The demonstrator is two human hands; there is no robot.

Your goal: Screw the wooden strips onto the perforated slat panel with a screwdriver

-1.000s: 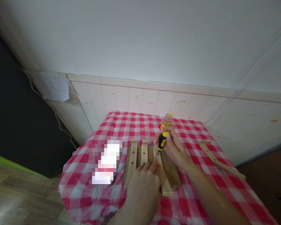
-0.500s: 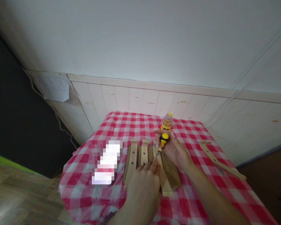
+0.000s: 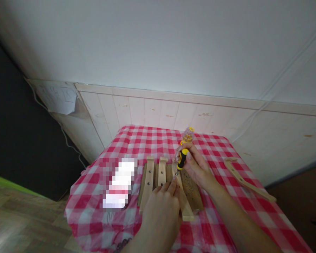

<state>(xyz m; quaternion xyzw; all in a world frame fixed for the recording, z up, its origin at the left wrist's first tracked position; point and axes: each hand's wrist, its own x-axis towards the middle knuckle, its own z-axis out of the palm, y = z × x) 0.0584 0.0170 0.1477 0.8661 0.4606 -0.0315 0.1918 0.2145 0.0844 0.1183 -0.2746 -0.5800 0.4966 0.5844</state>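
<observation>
My right hand [image 3: 197, 167] is closed around a yellow-and-black screwdriver [image 3: 183, 160], which tilts with its tip down at a screw [image 3: 177, 173] in the rightmost wooden hook [image 3: 185, 207] on the board. My left hand [image 3: 162, 207] presses on that hook, fingers together, with a fingertip close to the screw; its thumb is hidden. Under the hooks lies a brown wooden board [image 3: 193, 191] with several small holes on its right part. Two more wooden hooks, a left one [image 3: 150, 175] and a middle one [image 3: 162, 170], lie on it with dark round holes or screw heads.
Behind my right hand stands a clear-topped yellow bit case [image 3: 188, 135]. A loose wooden hook [image 3: 247, 182] lies at the right on the checked tablecloth [image 3: 147, 135]. Left of the board is a blurred-out phone-like object [image 3: 121, 182]. A panelled wall [image 3: 160, 112] borders the table's back.
My right hand has shifted its grip and turned on the screwdriver, showing more of the black handle and the tip. My left hand stays in place.
</observation>
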